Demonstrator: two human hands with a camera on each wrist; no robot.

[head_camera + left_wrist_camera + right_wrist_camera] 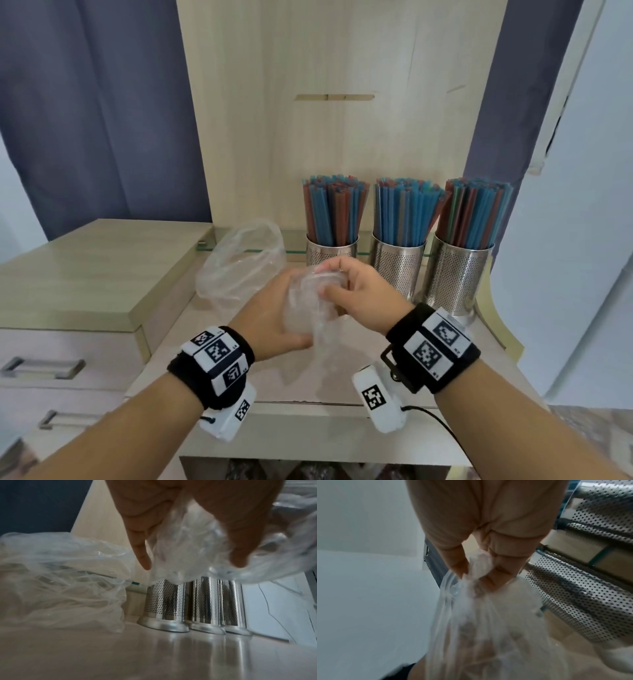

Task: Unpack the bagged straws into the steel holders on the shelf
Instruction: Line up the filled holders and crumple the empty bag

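Three perforated steel holders stand in a row at the back of the shelf: left holder (329, 254), middle holder (397, 265), right holder (457, 279). Each is packed with upright blue and red straws (406, 212). In front of them both hands hold one crumpled clear bag (306, 310); no straws show in it. My left hand (277, 317) cups and grips its lower part, thumb and fingers round the plastic (188, 547). My right hand (339, 284) pinches its top, the fingertips (489, 582) bunching the film (479, 563).
A second clear bag (241, 265) lies slack on the shelf (212, 373) left of the holders, close beside my left hand (188, 563). A raised cabinet top with drawers (85, 274) is at the left, a white wall (565, 274) at the right.
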